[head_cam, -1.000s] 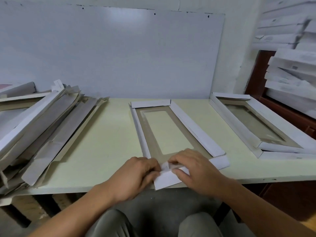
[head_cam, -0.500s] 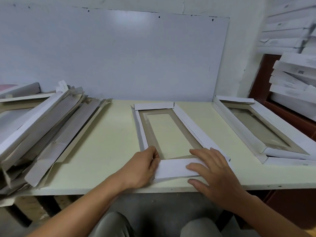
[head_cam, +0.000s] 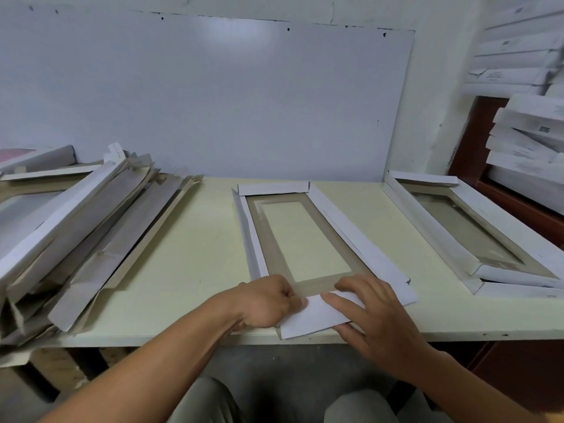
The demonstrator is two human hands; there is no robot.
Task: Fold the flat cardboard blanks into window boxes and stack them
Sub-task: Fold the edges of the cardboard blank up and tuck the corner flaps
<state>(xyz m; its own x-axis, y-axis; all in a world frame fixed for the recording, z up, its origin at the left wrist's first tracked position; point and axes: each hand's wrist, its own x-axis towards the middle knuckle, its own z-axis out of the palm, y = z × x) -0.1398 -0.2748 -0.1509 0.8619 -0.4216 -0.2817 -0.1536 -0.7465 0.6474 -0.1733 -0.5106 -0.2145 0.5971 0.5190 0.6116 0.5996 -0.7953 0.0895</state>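
At the table's near edge [head_cam: 457,332], the blank's end flap [head_cam: 314,315] is pinched by the curled left hand [head_cam: 268,303] and pressed by the flat-fingered right hand [head_cam: 375,325], so uneven pressure could skew or tear its crease.

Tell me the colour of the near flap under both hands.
White flap, head view.

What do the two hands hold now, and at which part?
Both hold the near end flap of the middle box blank: the left hand pinches its left corner, and the right hand presses flat on its right part.
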